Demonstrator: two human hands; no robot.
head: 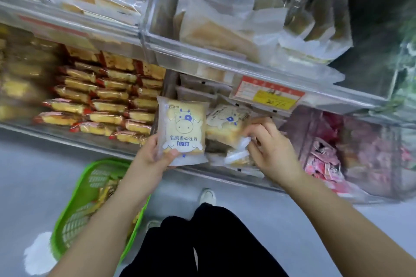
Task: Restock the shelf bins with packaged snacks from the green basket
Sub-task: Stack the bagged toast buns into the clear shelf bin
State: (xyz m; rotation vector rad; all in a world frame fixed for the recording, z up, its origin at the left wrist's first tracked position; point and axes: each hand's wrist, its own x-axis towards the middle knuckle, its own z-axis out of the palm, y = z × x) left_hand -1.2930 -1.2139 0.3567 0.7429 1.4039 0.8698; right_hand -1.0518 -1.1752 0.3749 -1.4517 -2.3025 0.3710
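Note:
My left hand (155, 155) grips a clear toast packet (182, 129) printed with a blue cow and the word TOAST, held upright in front of the lower middle shelf bin (236, 177). My right hand (269, 141) reaches into that bin and pinches the crimped end of another toast packet (227, 123) lying among more of the same. The green basket (76, 207) stands on the floor at lower left, partly hidden by my left forearm, with yellow packets showing inside.
A bin of red-and-yellow cake packets (105, 101) lies to the left, a bin of pink packets (337, 153) to the right. A clear upper bin (225, 58) with a yellow price tag (267, 94) overhangs the toast bin. My legs and shoe (208, 197) are below.

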